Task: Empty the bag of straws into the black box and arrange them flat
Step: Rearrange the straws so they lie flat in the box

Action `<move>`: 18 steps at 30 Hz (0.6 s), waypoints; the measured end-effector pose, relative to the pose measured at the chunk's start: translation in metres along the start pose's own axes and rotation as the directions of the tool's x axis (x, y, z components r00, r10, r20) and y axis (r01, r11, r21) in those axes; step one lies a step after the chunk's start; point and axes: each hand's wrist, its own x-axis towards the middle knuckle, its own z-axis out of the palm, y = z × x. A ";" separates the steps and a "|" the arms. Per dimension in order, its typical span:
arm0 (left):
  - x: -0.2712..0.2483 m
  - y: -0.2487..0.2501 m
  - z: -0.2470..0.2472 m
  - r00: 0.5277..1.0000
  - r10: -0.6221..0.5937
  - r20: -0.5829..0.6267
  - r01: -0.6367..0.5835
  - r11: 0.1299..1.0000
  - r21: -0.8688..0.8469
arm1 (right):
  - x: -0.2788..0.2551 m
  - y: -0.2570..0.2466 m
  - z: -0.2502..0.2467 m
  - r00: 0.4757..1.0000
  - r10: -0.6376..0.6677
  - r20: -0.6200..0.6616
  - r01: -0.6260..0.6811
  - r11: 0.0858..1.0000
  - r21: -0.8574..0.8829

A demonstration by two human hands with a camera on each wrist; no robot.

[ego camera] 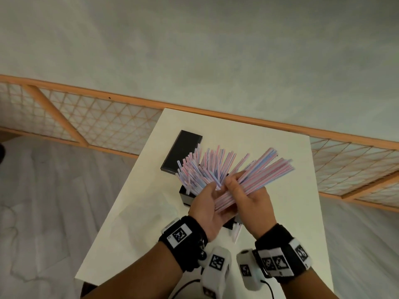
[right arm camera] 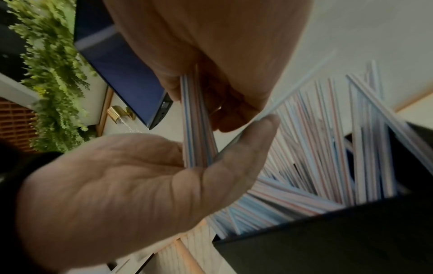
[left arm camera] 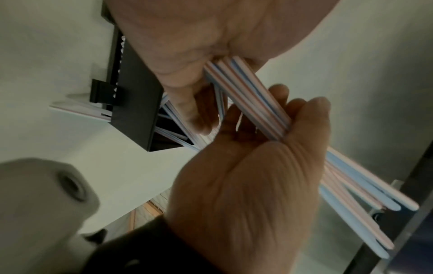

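Observation:
Above the black box (ego camera: pixel 187 197) both of my hands hold one bundle of pink-and-blue striped straws (ego camera: pixel 262 176), slanting up to the right. My left hand (ego camera: pixel 212 190) cups its lower end with the thumb on top. Just right of it, my right hand (ego camera: pixel 235 182) grips the bundle from above. Many more straws (ego camera: pixel 195 169) stand fanned out and leaning in the box, which the hands mostly hide. The left wrist view shows the left hand (left arm camera: pixel 297 103) pinching the bundle (left arm camera: pixel 253 96) beside the box (left arm camera: pixel 138 96). The right wrist view shows the right hand (right arm camera: pixel 218 148) around the straws (right arm camera: pixel 196 129) over the box (right arm camera: pixel 328 241).
The black lid (ego camera: pixel 181 153) lies flat on the white table (ego camera: pixel 280 212) behind and left of the box. A few loose straws (ego camera: pixel 236 233) lie on the table in front of the box. A faint clear bag (ego camera: pixel 153 212) lies left of it. A wooden lattice rail (ego camera: pixel 97 119) runs behind.

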 end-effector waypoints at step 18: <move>0.021 0.003 -0.058 0.960 0.258 -0.111 -0.164 0.838 0.520 | 0.045 0.069 -0.016 0.854 0.203 0.479 0.173 0.758 -0.629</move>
